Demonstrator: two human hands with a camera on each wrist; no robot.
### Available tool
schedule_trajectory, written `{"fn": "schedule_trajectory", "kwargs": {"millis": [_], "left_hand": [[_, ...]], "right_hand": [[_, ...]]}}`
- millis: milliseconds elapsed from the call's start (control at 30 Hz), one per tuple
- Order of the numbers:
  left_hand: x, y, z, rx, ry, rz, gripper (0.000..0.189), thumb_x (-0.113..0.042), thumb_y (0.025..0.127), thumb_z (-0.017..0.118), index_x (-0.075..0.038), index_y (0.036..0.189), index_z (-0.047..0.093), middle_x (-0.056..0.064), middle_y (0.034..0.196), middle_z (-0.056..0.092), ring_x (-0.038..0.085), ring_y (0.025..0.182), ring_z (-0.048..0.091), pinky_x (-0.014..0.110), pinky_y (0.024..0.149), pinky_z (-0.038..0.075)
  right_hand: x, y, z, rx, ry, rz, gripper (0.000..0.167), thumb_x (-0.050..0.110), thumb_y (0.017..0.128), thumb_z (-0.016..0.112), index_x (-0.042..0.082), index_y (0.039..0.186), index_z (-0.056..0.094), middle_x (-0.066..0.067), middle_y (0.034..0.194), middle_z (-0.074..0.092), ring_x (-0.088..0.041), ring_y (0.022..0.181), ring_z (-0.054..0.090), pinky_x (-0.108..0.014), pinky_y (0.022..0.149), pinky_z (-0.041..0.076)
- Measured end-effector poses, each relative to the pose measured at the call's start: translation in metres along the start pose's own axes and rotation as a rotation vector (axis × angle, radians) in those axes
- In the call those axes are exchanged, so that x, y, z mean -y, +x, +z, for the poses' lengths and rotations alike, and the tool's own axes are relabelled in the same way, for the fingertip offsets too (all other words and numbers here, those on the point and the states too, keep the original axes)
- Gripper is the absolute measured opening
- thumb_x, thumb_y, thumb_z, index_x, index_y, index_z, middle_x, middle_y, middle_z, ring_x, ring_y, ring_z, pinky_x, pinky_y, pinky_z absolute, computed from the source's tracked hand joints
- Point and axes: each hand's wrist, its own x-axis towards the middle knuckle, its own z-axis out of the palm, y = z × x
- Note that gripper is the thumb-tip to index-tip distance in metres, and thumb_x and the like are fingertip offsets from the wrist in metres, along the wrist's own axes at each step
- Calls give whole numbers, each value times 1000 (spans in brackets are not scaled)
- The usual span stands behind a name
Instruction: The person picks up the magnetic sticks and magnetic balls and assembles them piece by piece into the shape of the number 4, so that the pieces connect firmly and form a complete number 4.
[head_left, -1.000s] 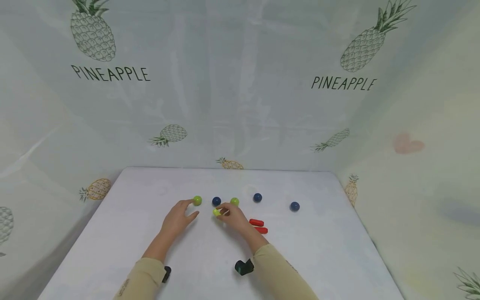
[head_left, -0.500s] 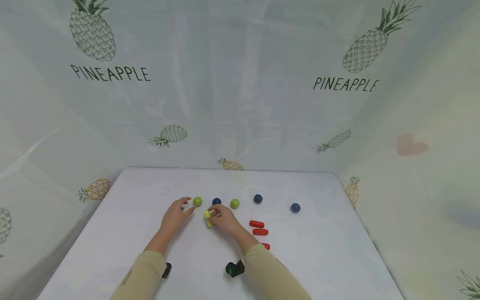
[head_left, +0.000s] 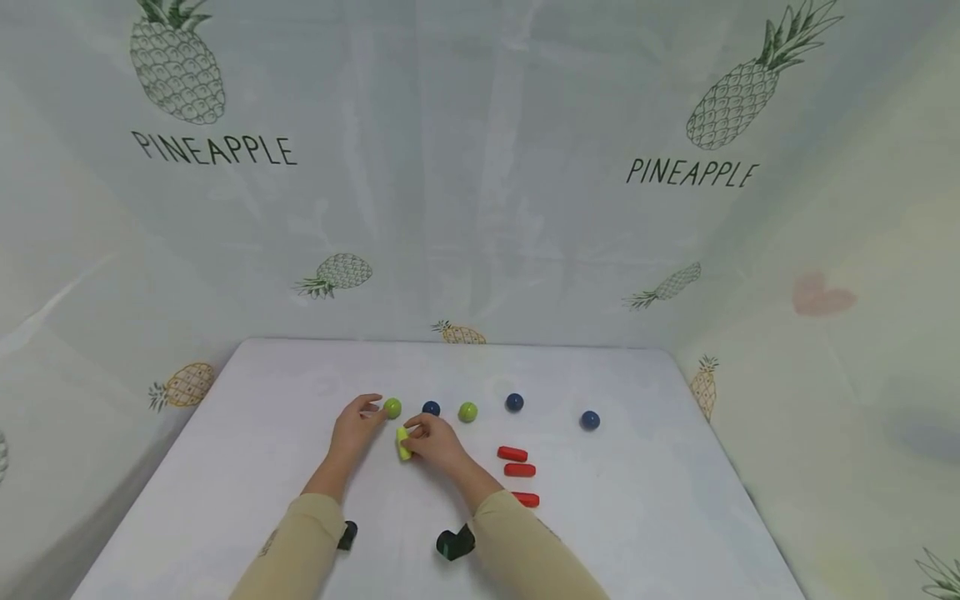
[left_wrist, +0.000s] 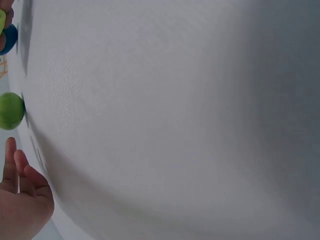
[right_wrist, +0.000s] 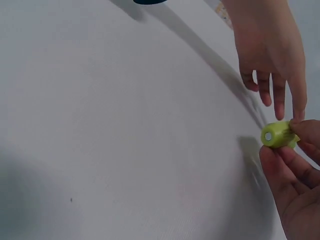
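My right hand pinches a short yellow-green rod between thumb and fingers, above the table. In the right wrist view the rod shows a pale round spot on its end face. To its left, my left hand is relaxed with fingers loosely extended beside a green ball. The left wrist view shows a small gap between that ball and the left fingertips. Behind the right hand sits a dark blue ball, partly covered in the head view.
Another green ball and two dark blue balls, one at mid-right and one farther right, lie on the white table. Three red rods lie right of the right forearm. A pineapple-print sheet hangs behind.
My right hand has moved left and nearer with the yellow-green rod, uncovering the second green ball and the red rods. My left fingers have drawn back slightly from the left green ball.
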Motion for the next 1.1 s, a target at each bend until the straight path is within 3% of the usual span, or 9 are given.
{"fn": "schedule_trajectory", "kwargs": {"millis": [333, 567, 1100], "left_hand": [[4, 9, 5, -22, -41, -29, 46, -27, 92, 68, -2, 129, 57, 21, 117, 62, 36, 107, 56, 49, 89, 45], [2, 13, 9, -1, -70, -67, 44, -26, 93, 66, -1, 129, 57, 22, 117, 62, 38, 112, 54, 52, 96, 41], [3, 14, 17, 15, -88, -112, 42, -26, 94, 66, -3, 129, 60, 23, 125, 61, 39, 122, 49, 54, 105, 33]], "right_hand": [[-7, 10, 13, -88, 120, 21, 23, 4, 85, 74, 2, 106, 66, 2, 77, 64, -8, 62, 62, -24, 58, 55], [-16, 12, 17, -139, 174, 22, 21, 4, 84, 73, 0, 104, 66, 1, 77, 65, -9, 62, 62, -24, 59, 55], [-25, 16, 21, -204, 163, 44, 20, 11, 83, 76, 5, 101, 68, 4, 74, 66, -6, 64, 61, -21, 60, 53]]}}
